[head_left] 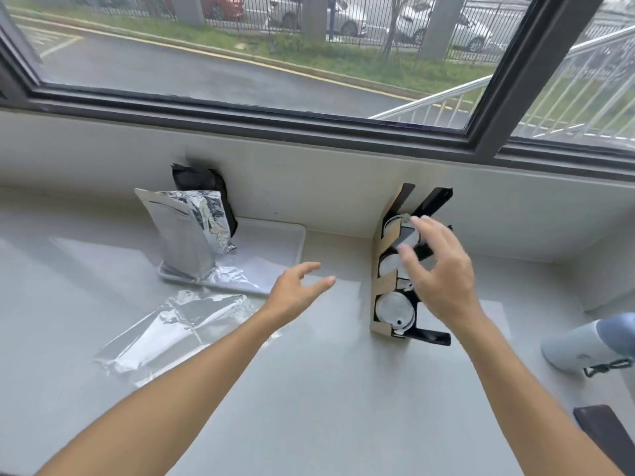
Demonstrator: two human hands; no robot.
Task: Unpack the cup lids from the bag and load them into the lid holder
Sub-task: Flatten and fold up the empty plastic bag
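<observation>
The lid holder [379,286], a black rack with cardboard-brown dividers, stands against the back wall right of centre. White cup lids [393,309] sit in its compartments, top to bottom. My right hand [436,269] hovers in front of the holder's upper compartments, fingers spread and loosely bent, nothing visibly held. My left hand [299,290] floats over the counter left of the holder, fingers relaxed and empty. A clear plastic bag [171,331] lies flat and crumpled on the counter to the left.
A white tray [275,255] sits at the back, bearing an upright silver foil pouch [189,235] and a black bag [196,178] behind it. A pale bottle with a strap [584,345] lies at the right edge. A dark object [608,438] shows at bottom right.
</observation>
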